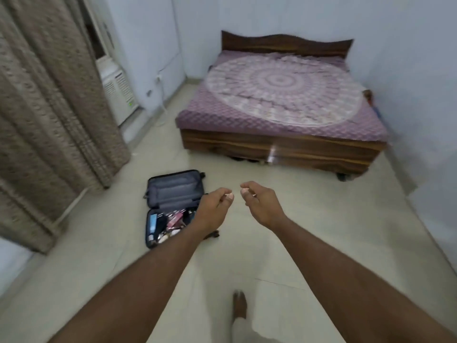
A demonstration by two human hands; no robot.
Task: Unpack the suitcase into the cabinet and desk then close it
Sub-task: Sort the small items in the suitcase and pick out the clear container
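Observation:
A small dark suitcase lies open on the floor, left of centre. Its grey-lined lid is flat at the far side. The near half holds several small items, among them a blue tube and pink packets. My left hand hovers in the air in front of the suitcase's right edge, fingers loosely curled, holding nothing. My right hand is held out beside it, a little to the right, fingers apart and empty. Both arms are stretched forward. No cabinet or desk is in view.
A wooden bed with a purple patterned cover stands at the back right. A brown curtain hangs at the left, with a white cooler behind it. My bare foot is on the pale tiled floor.

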